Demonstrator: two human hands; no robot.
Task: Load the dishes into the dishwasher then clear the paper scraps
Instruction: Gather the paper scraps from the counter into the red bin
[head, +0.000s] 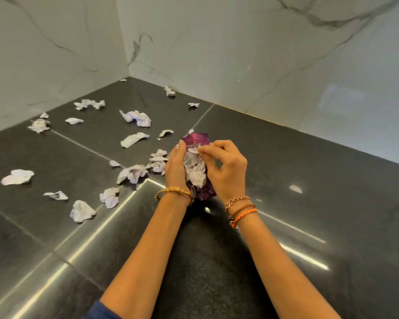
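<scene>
Dark counter [286,180] in a marble corner, paper scraps [134,173] strewn across its left side, left hand [176,166] gripping a purple wrapper [197,139] stuffed with paper, right hand [226,169] pinching its top edge.

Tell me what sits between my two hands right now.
In the head view, a wad of crumpled white paper in a purple foil wrapper, between left hand and right hand.
</scene>
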